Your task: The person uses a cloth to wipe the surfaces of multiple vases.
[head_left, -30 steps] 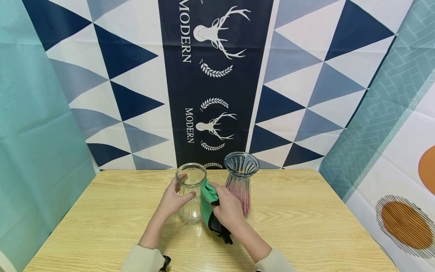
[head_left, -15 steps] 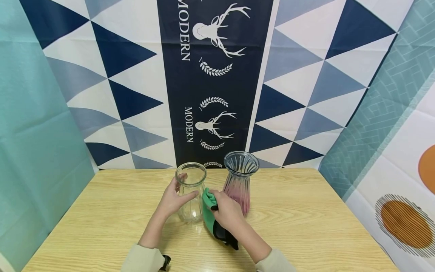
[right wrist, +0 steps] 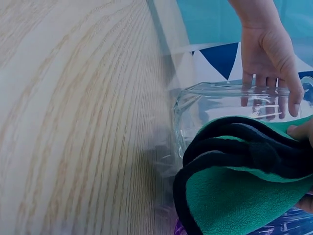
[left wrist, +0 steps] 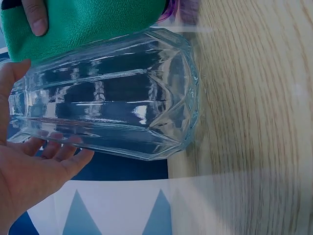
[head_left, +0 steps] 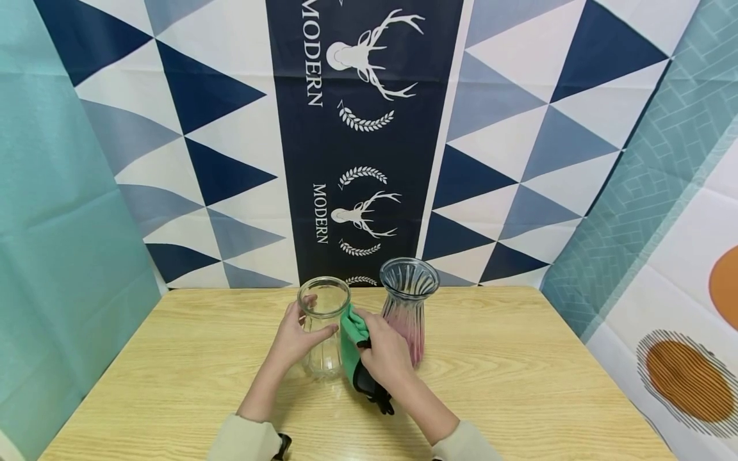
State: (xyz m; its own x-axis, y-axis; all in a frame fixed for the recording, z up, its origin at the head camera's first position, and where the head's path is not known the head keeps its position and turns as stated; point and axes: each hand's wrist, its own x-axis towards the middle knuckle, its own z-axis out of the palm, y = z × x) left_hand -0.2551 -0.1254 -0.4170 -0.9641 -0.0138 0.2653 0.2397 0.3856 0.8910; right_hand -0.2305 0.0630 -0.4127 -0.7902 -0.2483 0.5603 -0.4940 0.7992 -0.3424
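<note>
A clear glass vase (head_left: 325, 346) with a wide round rim stands upright on the table. My left hand (head_left: 294, 336) grips it from the left, thumb in front and fingers round the far side. In the left wrist view the faceted glass wall of the vase (left wrist: 107, 98) shows down to its base. My right hand (head_left: 387, 352) holds a folded green cloth (head_left: 353, 349) with black edging against the vase's right side. In the right wrist view the bunched folds of the cloth (right wrist: 230, 186) cover part of the glass.
A ribbed glass vase (head_left: 410, 314), bluish-grey above and pink below, stands just right of the cloth, partly behind my right hand. The wooden table (head_left: 507, 384) meets a patterned backdrop (head_left: 230, 160) at its far edge.
The cloth and my right hand dipped slightly down the glass half a second ago, then came back up near the rim. The left hand has kept its hold.
</note>
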